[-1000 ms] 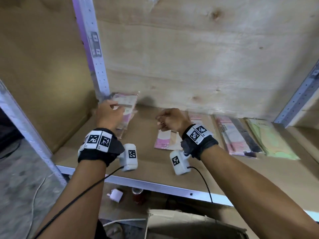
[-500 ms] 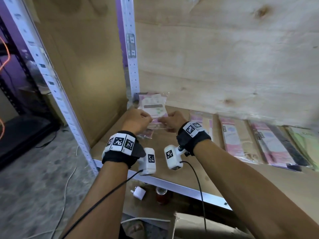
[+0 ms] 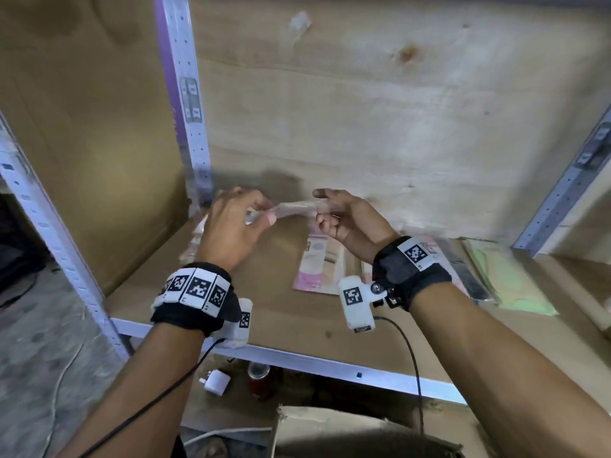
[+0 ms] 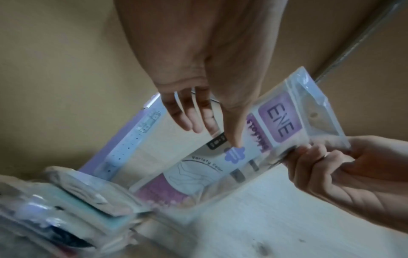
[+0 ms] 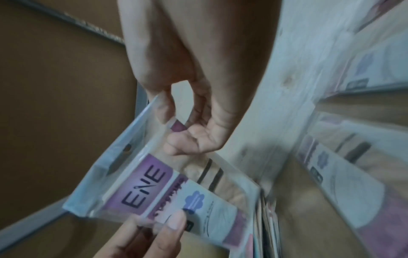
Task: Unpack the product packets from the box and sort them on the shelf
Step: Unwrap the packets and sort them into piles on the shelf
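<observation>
A clear packet (image 3: pixel 294 208) with a purple "ENE" label (image 4: pixel 280 120) hangs in the air over the left end of the wooden shelf (image 3: pixel 277 325), held between both hands. My left hand (image 3: pixel 261 213) pinches its one side, thumb (image 4: pixel 236 137) on the printed face. On the other side my right hand (image 3: pixel 322 209) pinches the top corner with curled fingers (image 5: pixel 198 139). A pile of packets (image 3: pixel 195 239) lies in the shelf's left corner below the left hand. The cardboard box (image 3: pixel 357 434) stands low, in front of the shelf.
More packets lie in a row on the shelf: a pink one (image 3: pixel 317 266), a dark one (image 3: pixel 463 276) and a green one (image 3: pixel 506 279). A perforated metal upright (image 3: pixel 191 110) stands just behind the left hand. Below the shelf lie a white plug (image 3: pixel 216 381) and a small jar (image 3: pixel 259 375).
The right hand came over from the pink packet to the left corner and took hold of the packet with the left hand. Both hands then lifted it off the pile.
</observation>
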{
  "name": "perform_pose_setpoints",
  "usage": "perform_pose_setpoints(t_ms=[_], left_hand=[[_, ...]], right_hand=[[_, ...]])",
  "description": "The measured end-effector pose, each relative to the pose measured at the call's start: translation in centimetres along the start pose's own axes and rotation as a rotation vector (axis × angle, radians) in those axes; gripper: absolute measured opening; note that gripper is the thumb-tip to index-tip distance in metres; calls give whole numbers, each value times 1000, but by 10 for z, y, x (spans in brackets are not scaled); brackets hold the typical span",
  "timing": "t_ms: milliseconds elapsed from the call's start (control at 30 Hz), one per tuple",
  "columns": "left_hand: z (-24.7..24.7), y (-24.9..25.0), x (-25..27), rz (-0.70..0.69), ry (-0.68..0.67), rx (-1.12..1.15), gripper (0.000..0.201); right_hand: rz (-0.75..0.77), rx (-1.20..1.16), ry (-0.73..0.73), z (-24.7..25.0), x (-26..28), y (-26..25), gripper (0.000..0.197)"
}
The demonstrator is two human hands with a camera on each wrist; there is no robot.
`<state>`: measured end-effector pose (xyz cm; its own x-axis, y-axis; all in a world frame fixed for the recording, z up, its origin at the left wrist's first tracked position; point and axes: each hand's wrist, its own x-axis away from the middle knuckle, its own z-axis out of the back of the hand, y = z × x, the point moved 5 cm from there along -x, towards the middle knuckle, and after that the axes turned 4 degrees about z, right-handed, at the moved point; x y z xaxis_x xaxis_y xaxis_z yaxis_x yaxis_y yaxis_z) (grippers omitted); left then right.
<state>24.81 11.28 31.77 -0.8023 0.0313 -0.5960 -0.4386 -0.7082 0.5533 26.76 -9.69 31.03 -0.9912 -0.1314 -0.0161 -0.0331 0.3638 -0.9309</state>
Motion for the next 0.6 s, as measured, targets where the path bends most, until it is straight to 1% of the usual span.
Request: perform_pose_setpoints(t_ms=[33,67,133,200,267,333,367,433,467,533,600], left_hand=[[-2,10,2,-38,8,61,11],[-6,18,3,-59,6,117,13],[-16,33,6,-71,-13,209,16],[-29,43,9,-53,-36,324,15],[-44,49,13,15,-53,433,10],[-63,53,17,112,-84,552,8],[-72,53,18,173,-98,614,8],[-91,52,21,312,-116,736,14],[-99,51,23,377,-127,788,16],[-116,54,26,460,-180,867,14],[-133,58,27,499,-275,888,17]], right_hand=[[-10,-39,-7,6,6,-6,28],[-18,-74,-13,12,12,-12,35],[-20,-104,-13,25,22,-19,45],[-4,-69,1,40,30,-19,43],[34,50,9,56,37,-13,28],[69,263,27,75,47,-3,14],[78,376,30,83,53,1,12],[51,529,16,99,62,10,14],[19,563,3,106,65,15,19],[-23,526,-59,117,72,20,29],[-14,414,-130,124,82,18,33]])
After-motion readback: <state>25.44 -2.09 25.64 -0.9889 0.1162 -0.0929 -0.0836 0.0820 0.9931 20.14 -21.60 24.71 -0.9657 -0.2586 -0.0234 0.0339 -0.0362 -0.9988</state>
